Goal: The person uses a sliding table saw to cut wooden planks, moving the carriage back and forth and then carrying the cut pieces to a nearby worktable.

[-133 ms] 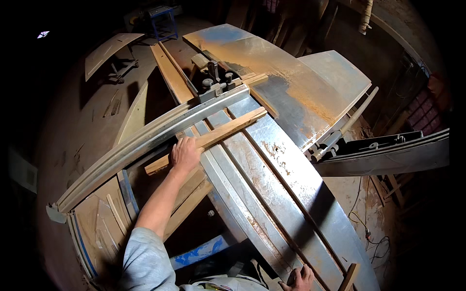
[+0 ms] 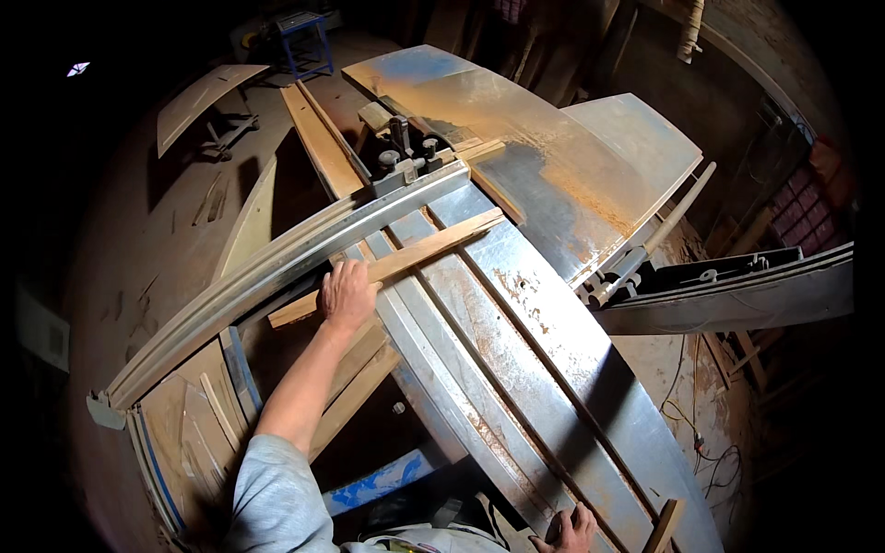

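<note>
My left hand (image 2: 348, 293) is closed over a narrow wooden strip (image 2: 441, 243), gripping it left of its middle. The strip lies slantwise across the grooved metal saw table (image 2: 544, 318), its near-left end sticking out past the table. Beyond it, apart from the strip, runs a long metal fence (image 2: 304, 253). My right hand (image 2: 573, 531) rests on the table's near end, thumb and fingers apart with nothing in them; the lower part of this hand is cut off by the picture's edge. Close to its right stands a short wooden piece (image 2: 664, 525).
A dusty wide tabletop (image 2: 544, 138) extends beyond the fence. Black clamp-like hardware (image 2: 406, 152) sits at the fence's far end. More boards (image 2: 355, 392) lie below my left forearm. Cables (image 2: 705, 452) trail over the floor at right. A blue stand (image 2: 306, 44) is farther back.
</note>
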`<action>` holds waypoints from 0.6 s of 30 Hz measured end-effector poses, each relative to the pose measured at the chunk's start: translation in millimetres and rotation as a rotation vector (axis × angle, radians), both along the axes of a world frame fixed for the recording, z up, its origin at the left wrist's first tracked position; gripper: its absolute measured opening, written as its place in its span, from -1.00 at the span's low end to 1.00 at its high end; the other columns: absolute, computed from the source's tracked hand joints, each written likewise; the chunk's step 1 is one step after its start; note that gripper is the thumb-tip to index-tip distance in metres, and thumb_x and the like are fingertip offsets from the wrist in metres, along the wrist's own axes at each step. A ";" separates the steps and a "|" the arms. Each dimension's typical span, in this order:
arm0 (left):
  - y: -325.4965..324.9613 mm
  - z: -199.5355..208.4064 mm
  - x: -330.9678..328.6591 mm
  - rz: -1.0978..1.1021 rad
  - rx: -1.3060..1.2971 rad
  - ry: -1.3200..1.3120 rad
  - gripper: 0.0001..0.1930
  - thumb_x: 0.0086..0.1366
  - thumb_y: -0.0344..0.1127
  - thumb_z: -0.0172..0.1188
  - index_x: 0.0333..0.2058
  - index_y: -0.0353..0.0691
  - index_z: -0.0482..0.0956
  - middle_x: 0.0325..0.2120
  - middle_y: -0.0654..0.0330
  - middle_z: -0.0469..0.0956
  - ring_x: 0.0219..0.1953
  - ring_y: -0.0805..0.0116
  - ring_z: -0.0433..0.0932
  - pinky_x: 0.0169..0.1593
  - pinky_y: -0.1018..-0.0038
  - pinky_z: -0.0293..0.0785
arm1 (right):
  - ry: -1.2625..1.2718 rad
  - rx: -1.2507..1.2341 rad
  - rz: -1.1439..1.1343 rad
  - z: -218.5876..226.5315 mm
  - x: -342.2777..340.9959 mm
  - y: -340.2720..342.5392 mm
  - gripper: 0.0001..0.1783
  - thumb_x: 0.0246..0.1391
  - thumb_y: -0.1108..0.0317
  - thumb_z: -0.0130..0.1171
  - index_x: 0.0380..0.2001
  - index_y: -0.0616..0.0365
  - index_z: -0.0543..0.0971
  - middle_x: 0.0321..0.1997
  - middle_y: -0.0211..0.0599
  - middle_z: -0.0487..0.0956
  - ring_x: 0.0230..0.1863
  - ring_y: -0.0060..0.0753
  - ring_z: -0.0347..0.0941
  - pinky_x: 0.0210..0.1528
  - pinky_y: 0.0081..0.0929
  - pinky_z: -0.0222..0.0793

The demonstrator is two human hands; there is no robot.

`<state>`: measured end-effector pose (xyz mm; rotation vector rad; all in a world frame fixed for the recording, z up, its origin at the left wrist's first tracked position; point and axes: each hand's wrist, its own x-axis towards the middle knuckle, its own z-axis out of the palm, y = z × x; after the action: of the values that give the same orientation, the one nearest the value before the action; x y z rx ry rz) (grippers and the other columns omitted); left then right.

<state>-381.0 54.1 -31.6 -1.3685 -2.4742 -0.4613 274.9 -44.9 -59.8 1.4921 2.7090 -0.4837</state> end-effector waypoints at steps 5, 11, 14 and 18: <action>1.8 -13.2 -11.6 -0.026 0.068 0.182 -0.55 0.00 -0.26 0.42 -0.08 -0.14 0.57 -0.14 0.22 0.53 -0.01 0.18 0.46 0.00 0.17 0.36 | 0.025 -0.001 -0.036 12.3 -11.5 0.2 -0.10 -0.12 -0.25 0.41 0.22 0.05 0.47 0.37 0.21 0.28 0.31 0.36 0.21 0.27 0.15 0.23; 10.7 -22.6 -20.3 -0.030 0.084 0.189 -0.51 0.00 -0.23 0.46 -0.07 -0.13 0.55 -0.14 0.21 0.51 0.03 0.16 0.45 0.06 0.16 0.34 | 0.015 -0.034 -0.057 4.5 -6.3 -1.5 -0.12 -0.15 -0.20 0.45 0.18 0.06 0.50 0.37 0.20 0.29 0.30 0.34 0.22 0.27 0.15 0.23; 24.6 -21.8 -23.1 -0.004 0.066 0.094 -0.51 0.03 -0.24 0.45 -0.04 -0.16 0.54 -0.11 0.16 0.51 0.04 0.11 0.44 0.07 0.13 0.35 | -0.020 -0.003 -0.022 2.3 -3.4 -0.5 -0.13 -0.16 -0.18 0.47 0.16 0.08 0.51 0.36 0.20 0.30 0.30 0.33 0.23 0.26 0.16 0.24; 60.9 -28.2 -37.3 0.040 0.055 -0.017 -0.56 0.09 -0.23 0.41 -0.04 -0.18 0.55 -0.12 0.12 0.53 0.03 0.07 0.46 0.07 0.11 0.36 | 0.032 -0.009 -0.049 17.9 -18.2 3.2 -0.13 -0.18 -0.17 0.49 0.16 0.08 0.51 0.34 0.21 0.31 0.28 0.34 0.25 0.24 0.18 0.23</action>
<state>-418.3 115.0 -59.7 -1.2973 -2.4782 -0.5310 256.7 -41.6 -41.8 1.5654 2.6957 -0.5244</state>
